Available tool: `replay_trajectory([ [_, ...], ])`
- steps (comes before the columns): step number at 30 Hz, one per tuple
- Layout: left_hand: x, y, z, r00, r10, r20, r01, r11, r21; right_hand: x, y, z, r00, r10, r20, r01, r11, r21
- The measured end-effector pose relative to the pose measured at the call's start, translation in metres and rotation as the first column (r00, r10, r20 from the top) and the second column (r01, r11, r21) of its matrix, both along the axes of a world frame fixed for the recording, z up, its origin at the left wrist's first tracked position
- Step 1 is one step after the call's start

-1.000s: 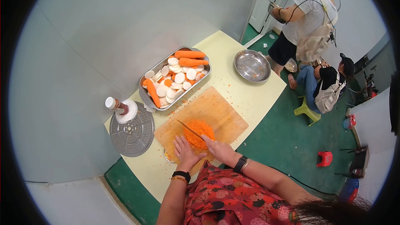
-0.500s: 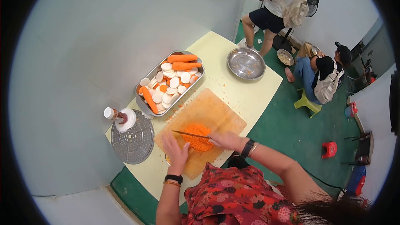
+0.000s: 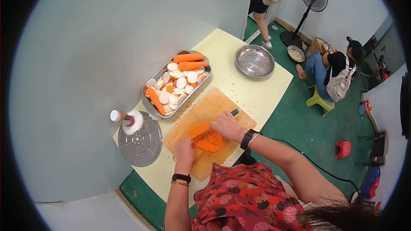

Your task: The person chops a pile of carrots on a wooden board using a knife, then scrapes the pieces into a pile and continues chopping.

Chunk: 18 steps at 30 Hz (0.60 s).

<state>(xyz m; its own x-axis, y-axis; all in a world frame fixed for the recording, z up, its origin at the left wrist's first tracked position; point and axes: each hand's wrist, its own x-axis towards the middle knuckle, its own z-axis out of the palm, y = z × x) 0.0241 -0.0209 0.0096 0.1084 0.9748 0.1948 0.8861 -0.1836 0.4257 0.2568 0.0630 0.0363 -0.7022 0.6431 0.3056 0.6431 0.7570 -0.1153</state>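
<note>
Basically it hinges on the thin, long-bladed metal knife [image 3: 203,134] & how it lies btwn the two hands: long axis on a slant, dark-green butt of the handle [image 3: 235,112] toward upper R of the view, blade's far end toward lower L. Long side of the rectangular, light-brown wooden cutting board [image 3: 222,102] runs approx. the same way, maybe a bit steeper. R hand [image 3: 226,126] is the one at the handle: wrapped round it, fingers closed, w/ just the butt poking out past the fist. L hand [image 3: 185,149] is at the opp. end, fingers bunched together by the tip; can't tell if it's pinching the blade or only resting against it, b/c the hand itself hides the contact.

Heap of finely chopped, bright-orange bits [image 3: 211,143] is on the board, btwn the hands. Blade passes across it, smaller part above, bigger part below in the view. So from R hand the heap lies down & to the L; from L hand, just to the R.

Also on the pale-yellow table [image 3: 274,85]: deep rectangular metal tray [image 3: 188,96] w/ whole orange carrots [image 3: 188,57] & round white slices [image 3: 180,82], above the board; round shallow metal dish [image 3: 254,61], upper R; round grey perforated disc [image 3: 141,145], L of L hand & apart from it.
</note>
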Motion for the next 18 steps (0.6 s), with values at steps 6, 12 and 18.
replay_trajectory([
  [6,0.000,-0.001,-0.019,0.998,0.055,-0.011,-0.056,0.998,-0.016,-0.013,-0.004,-0.010,0.979,-0.033,0.203,0.068,0.983,-0.172],
  [12,-0.004,0.003,-0.018,0.999,0.041,0.000,-0.041,0.999,-0.018,-0.014,-0.006,-0.012,0.989,-0.066,0.128,0.080,0.992,-0.101],
  [18,0.000,0.006,-0.005,0.997,0.073,0.024,-0.072,0.996,-0.055,-0.014,0.002,0.002,0.993,-0.072,0.090,0.081,0.992,-0.099],
])
